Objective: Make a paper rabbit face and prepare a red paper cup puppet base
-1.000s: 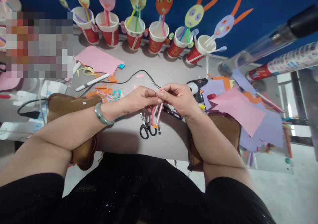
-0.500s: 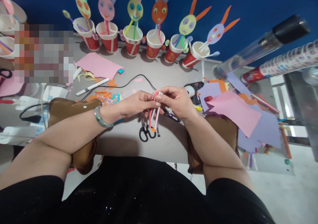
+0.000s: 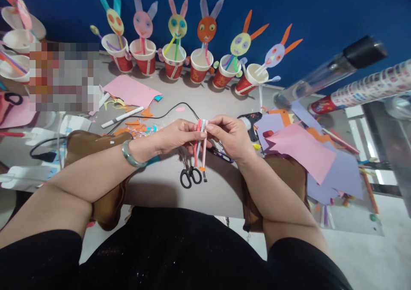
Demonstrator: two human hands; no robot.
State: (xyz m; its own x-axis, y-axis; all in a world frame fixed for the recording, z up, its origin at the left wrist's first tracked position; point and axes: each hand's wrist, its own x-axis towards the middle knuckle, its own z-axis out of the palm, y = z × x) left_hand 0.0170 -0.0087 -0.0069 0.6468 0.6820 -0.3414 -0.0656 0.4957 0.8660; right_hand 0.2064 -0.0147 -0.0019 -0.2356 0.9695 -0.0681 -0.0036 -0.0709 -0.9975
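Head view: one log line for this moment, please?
left hand: holds straws | right hand: at straws' upper ends | scissors: on table

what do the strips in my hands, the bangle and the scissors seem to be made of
Strips: probably plastic, perhaps straws; smooth and slender, though paper is possible. Bangle: likely stone or glass, judging by its polished, grey-green shine. Scissors: handles likely plastic, evenly black; blades apparently metal, silvery.

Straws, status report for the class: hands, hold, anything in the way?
Left hand pinching the straws. Right hand at their far ends, grip unclear. Scissors lying close by, possibly in the way.
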